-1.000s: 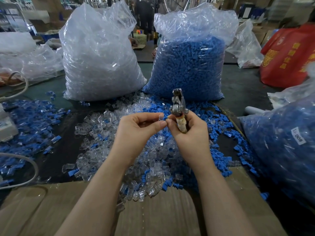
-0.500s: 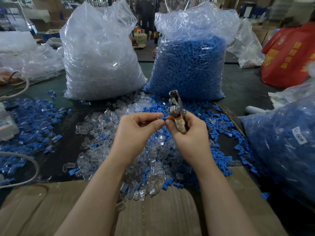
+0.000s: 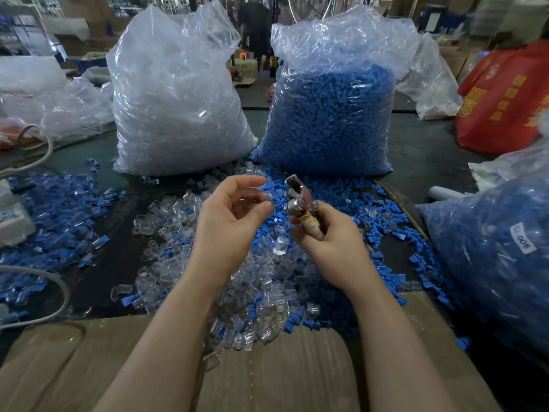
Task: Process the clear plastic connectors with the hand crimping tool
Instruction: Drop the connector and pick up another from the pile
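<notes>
My right hand (image 3: 332, 245) grips the hand crimping tool (image 3: 298, 203) by its wrapped handle, metal jaws pointing up. My left hand (image 3: 228, 221) sits just left of the jaws, palm turned up, and pinches one clear plastic connector (image 3: 265, 197) between thumb and fingertips. That connector is a short gap away from the tool head. Below both hands lies a loose pile of clear connectors (image 3: 184, 263) mixed with blue ones (image 3: 371, 215) on the dark table.
A big bag of clear connectors (image 3: 178, 108) and a big bag of blue connectors (image 3: 329, 114) stand behind the pile. Another blue-filled bag (image 3: 499, 248) is at the right, flattened cardboard (image 3: 267, 373) at the near edge, a white cable (image 3: 56, 292) at the left.
My left hand has drawn away from the tool and turned palm up with the clear connector. The tool has tilted slightly and moved right with my right hand.
</notes>
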### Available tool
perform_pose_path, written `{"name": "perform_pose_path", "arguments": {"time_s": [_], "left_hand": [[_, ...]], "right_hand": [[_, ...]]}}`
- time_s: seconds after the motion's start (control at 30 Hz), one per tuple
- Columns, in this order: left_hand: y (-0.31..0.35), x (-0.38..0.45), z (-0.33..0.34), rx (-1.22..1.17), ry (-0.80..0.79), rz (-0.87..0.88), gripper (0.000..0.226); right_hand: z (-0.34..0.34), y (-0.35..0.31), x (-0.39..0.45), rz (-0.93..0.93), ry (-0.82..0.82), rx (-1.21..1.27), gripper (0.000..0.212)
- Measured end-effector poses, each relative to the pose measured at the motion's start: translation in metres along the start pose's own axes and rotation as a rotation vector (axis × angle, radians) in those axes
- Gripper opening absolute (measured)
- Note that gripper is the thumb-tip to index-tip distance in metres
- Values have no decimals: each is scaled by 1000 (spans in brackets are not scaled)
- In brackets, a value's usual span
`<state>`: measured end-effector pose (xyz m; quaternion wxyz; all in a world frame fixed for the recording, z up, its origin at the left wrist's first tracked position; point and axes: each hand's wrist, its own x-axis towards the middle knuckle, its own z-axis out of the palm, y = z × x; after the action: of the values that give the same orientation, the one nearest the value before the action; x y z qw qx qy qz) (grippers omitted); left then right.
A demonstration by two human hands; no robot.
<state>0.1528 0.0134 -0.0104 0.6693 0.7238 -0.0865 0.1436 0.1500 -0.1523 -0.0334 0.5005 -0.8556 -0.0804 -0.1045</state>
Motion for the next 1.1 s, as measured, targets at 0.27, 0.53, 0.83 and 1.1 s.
{"name": "perform_pose_path", "arguments": {"time_s": [0.27,0.53,0.83,1.1], "left_hand": [[1,-2,-2,-8,-52,71,35],[2,-2,-2,-20,-102,90,37],[2,-2,0,-37,-102,84,37],[4,-3,-1,-38,-112,96,36]], "right_hand": [[-3,1,0,11,-101,-90,26],[-1,2,-1,-7,-105,-76,19],[-1,3,-1,-14,-119,-85,23],[-1,1,-2,-31,-51,-175,20]]}}
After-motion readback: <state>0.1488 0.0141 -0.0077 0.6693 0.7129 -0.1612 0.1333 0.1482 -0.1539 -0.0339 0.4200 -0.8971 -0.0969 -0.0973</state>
